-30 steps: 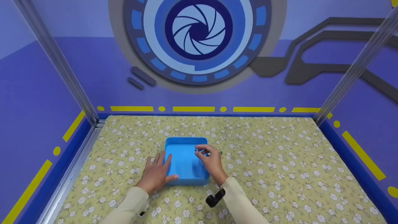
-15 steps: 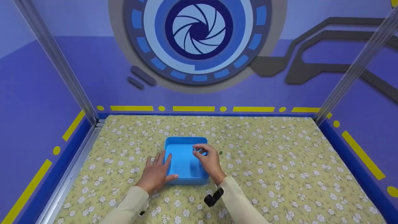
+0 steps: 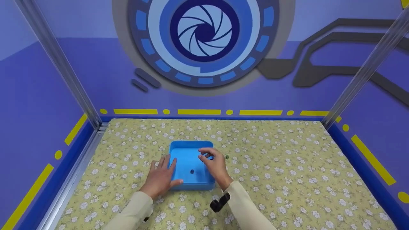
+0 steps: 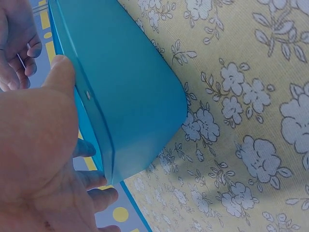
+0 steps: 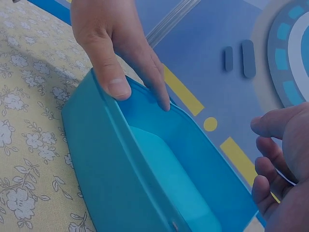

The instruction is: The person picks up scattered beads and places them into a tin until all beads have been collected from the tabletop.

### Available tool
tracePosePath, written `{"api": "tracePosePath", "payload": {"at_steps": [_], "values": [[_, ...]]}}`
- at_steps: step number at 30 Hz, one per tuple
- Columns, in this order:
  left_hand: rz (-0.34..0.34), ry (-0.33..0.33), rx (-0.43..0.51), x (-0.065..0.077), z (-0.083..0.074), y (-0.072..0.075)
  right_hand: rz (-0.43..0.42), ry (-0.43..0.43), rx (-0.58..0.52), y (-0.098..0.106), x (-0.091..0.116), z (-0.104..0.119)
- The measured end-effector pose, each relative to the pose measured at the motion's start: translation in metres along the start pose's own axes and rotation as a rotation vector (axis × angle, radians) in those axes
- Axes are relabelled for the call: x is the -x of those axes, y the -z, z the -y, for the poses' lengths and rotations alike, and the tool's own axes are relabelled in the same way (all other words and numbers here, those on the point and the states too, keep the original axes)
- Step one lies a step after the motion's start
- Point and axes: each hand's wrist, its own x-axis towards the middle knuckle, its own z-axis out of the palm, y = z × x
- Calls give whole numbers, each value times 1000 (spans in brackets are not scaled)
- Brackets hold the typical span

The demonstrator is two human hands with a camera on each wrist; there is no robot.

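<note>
A blue rectangular box (image 3: 191,186), without a lid, stands on the flowered cloth. My left hand (image 3: 158,179) lies spread along its left side, thumb on the front rim and index finger reaching over the left wall. In the right wrist view that left hand (image 5: 116,43) straddles the corner of the rim. My right hand (image 3: 217,163) hovers over the box's right wall with thumb and fingers loosely bent and apart, nothing between them. A small dark round thing (image 3: 192,171) shows against the box's floor; its kind is too small to make out.
A small green thing (image 3: 227,157) lies on the cloth (image 3: 287,166) just right of the box. Purple-blue printed panels (image 3: 204,102) rise behind and at both sides, with metal posts at the corners. A black wrist strap (image 3: 219,203) sits on my right sleeve.
My right hand has shifted slightly left and let go of the small thing it pinched. A small dark thing now appears inside the box. The left hand has stayed in place.
</note>
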Motion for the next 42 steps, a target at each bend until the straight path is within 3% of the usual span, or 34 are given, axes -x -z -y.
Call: {"api": "tracePosePath", "payload": {"at_steps": [14,25,42], "values": [[-4,0,6,-1,2,-1,-13,-70,-11,9,-4,-4],[-59,-48,17,4,2,0,-40,-24,-11,17,-4,-11],[-44,-39,-1,2,0,1,-48,-73,-28,24,-3,-17]]}}
